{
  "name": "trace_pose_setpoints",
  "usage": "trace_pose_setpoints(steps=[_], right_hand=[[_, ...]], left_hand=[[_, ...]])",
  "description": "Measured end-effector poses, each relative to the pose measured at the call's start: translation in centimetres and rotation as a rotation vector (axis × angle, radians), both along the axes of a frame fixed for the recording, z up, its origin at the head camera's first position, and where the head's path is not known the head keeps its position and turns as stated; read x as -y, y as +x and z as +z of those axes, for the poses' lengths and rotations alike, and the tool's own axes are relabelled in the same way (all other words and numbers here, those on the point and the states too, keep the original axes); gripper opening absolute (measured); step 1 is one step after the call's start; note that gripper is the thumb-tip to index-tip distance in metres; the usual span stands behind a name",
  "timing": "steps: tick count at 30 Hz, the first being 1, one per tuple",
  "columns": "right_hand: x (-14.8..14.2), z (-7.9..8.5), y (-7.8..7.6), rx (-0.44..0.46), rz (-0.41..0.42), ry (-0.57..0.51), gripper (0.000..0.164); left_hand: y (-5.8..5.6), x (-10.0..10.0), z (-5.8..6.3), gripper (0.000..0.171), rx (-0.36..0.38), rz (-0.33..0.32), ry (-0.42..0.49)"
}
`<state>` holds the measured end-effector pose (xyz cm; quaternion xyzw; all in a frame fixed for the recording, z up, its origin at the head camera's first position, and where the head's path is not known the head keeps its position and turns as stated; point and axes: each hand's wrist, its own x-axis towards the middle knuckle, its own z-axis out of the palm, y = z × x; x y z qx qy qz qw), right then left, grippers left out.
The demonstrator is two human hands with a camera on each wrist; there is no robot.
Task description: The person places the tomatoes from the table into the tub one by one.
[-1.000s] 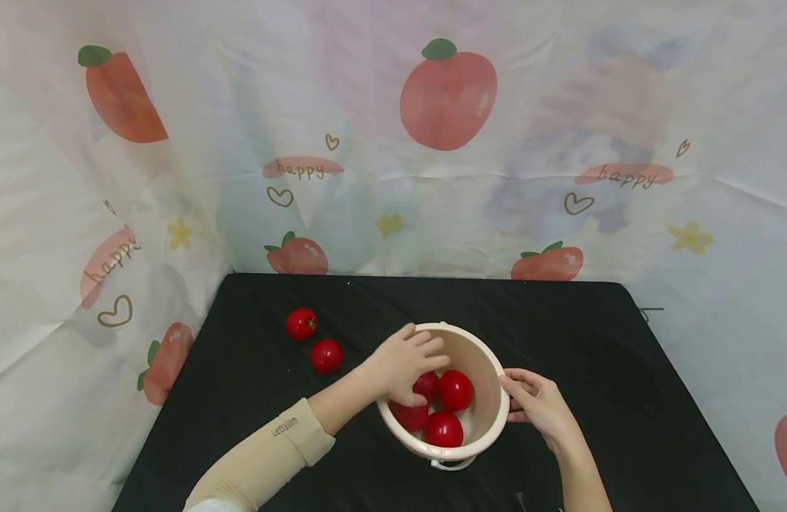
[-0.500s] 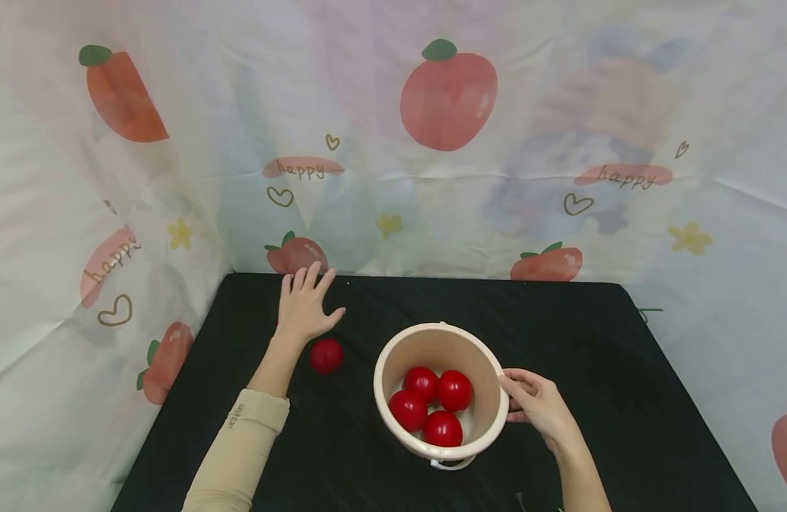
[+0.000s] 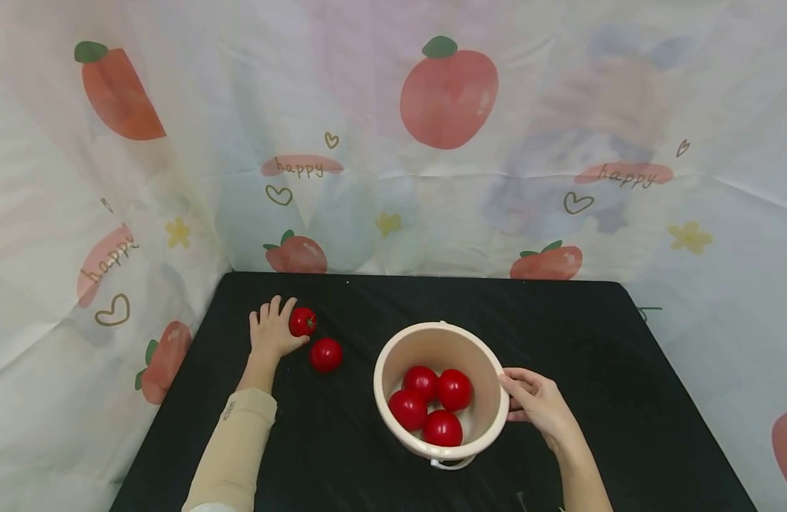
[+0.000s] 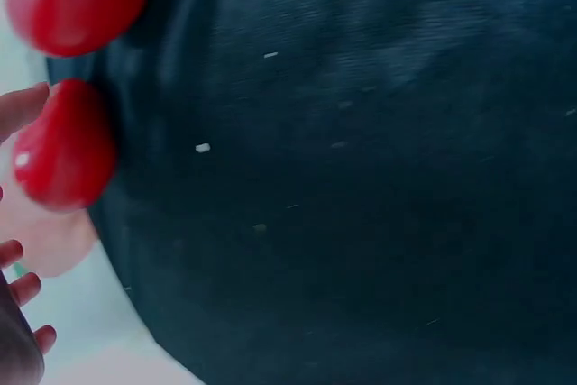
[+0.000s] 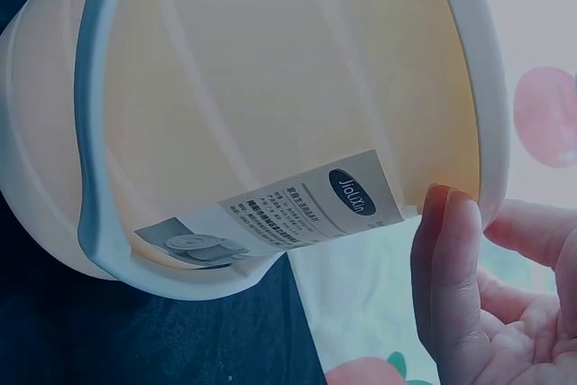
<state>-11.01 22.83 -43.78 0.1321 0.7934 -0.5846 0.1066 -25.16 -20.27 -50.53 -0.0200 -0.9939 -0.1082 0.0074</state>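
Observation:
My left hand [image 3: 270, 331] is beside a red tomato with a green stem [image 3: 303, 322] at the table's back left. Its fingers are spread, with the thumb along the tomato's near side. The thumb [image 4: 20, 109] overlaps that tomato's edge in the left wrist view, the other fingers standing apart from it. Another tomato [image 3: 325, 355] lies just to the right and nearer. A cream bucket [image 3: 393, 350] stands at the middle, holding several red tomatoes [image 3: 454, 390]. On its right side my right hand [image 3: 539, 402] pinches the rim between thumb and fingers.
A black cloth [image 3: 591, 341] covers the table. White printed curtain [image 3: 367, 199] hangs behind and at the sides. The bucket's handle [image 3: 453, 464] hangs down on the near side, and a printed label [image 5: 311, 205] is stuck to its outer wall.
My left hand has left the bucket, reached to the back left, then drawn back beside the stemmed tomato. The right hand stays on the rim and the bucket has not moved.

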Motion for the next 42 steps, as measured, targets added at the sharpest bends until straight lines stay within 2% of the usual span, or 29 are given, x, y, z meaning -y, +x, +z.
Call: trace_pose_setpoints(steps=[4,7,19,27,31,38,42], right_hand=[[0.0,0.0,0.0,0.004,0.002,-0.004,0.047],[0.0,0.0,-0.1,0.006,0.004,-0.004,0.047],[0.0,0.0,-0.1,-0.001,0.005,-0.007,0.045],[0.0,-0.1,0.0,-0.012,0.009,-0.017,0.045],[0.0,0.0,0.1,-0.01,0.005,-0.016,0.045],[-0.1,-0.1,0.0,-0.01,0.004,-0.014,0.045],[0.0,-0.1,0.0,-0.011,0.006,-0.012,0.045]], left_hand=[[0.2,0.2,-1.2,0.084,0.041,0.005,-0.009],[0.3,0.2,-1.7,0.086,0.058,0.021,-0.003],[-0.2,-0.3,-2.6,0.087,0.072,0.142,-0.033],[-0.3,-0.8,-2.9,0.084,0.053,0.193,-0.07],[-0.2,-0.9,-3.0,0.083,0.049,0.193,-0.067],[-0.1,-0.6,-3.8,0.082,0.029,0.16,-0.103],[-0.1,-0.7,-3.4,0.082,-0.014,0.121,-0.112]])
